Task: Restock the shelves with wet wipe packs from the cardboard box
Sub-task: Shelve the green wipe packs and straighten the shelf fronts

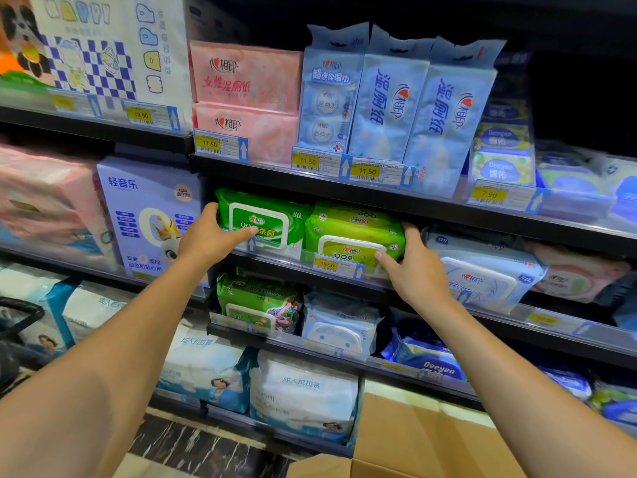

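Dark green plastic wet wipe pack [272,215] gripped by left hand [210,236], lime green pack [351,229] by right hand [413,267], seemingly being squared at the black shelf's [310,279] front edge; brown cardboard box [413,443] next, I'd guess.

One view only: your head camera, wide-angle. Faces forward, tilted slightly down, close to black tiered shop shelves [379,198]. Brown cardboard box [431,439] sits at bottom edge of frame.
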